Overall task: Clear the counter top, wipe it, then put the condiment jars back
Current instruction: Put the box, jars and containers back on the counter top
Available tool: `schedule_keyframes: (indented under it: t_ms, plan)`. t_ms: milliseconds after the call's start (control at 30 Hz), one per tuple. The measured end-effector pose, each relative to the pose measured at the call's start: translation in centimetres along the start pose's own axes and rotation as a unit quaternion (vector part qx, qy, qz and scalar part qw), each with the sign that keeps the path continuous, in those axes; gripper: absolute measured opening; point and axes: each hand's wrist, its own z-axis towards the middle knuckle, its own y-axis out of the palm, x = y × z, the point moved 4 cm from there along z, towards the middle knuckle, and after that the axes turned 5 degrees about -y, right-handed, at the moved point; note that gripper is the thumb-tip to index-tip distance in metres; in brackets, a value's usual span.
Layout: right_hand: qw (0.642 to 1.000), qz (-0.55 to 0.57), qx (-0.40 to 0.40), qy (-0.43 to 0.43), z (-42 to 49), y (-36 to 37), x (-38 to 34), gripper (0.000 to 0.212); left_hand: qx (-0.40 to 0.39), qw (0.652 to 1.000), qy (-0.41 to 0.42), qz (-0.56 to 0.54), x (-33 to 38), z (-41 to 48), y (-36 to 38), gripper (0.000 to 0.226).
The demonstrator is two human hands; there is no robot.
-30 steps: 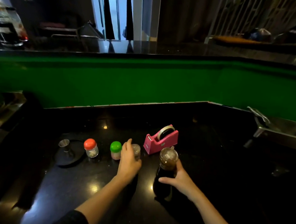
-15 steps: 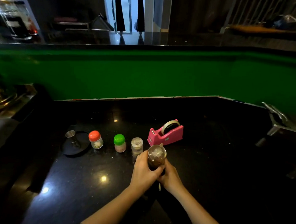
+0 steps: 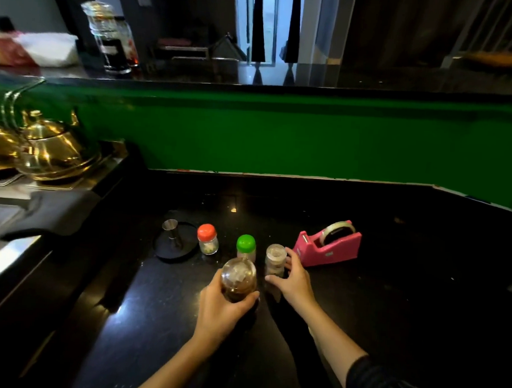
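Your left hand (image 3: 222, 307) grips the dark, round sauce bottle (image 3: 238, 279) mid-way across the glossy black counter top (image 3: 392, 290). Your right hand (image 3: 294, 282) curls round the clear-capped jar (image 3: 275, 258), hemmed between the green-capped jar (image 3: 246, 245) and a pink plastic tape dispenser (image 3: 329, 248). Leftward stand a red-capped jar (image 3: 207, 240) and a steel jigger (image 3: 171, 232).

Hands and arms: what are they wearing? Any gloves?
No gloves. The left hand and right hand are bare, and no ring or watch shows. The left forearm is bare down to the picture's edge. The right arm wears a dark sleeve with faint thin stripes, which starts near the elbow.
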Motion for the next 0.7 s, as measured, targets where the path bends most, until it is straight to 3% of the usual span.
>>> schedule_keyframes:
  t_ms: [167,367,500,600,700]
  plan:
    - [0.996,0.001,0.080,-0.038,0.6,1.5,-0.8,0.043,0.056,0.998,0.033,0.015,0.6,1.1,-5.6,0.060]
    - [0.982,0.016,0.131,-0.137,0.9,1.4,-7.0,0.041,0.068,0.994,0.086,0.015,3.9,4.8,-12.9,0.055]
    - [0.968,0.045,0.125,-0.214,4.2,3.2,-15.4,0.037,0.081,0.991,0.106,0.015,7.8,9.4,-18.3,0.055]
    - [0.959,0.074,0.119,-0.247,7.4,5.4,-21.9,0.035,0.095,0.989,0.110,0.020,11.1,14.0,-22.7,0.040]
    - [0.949,0.084,0.117,-0.279,10.8,7.7,-28.4,0.035,0.114,0.986,0.119,0.000,14.7,18.8,-27.6,0.043]
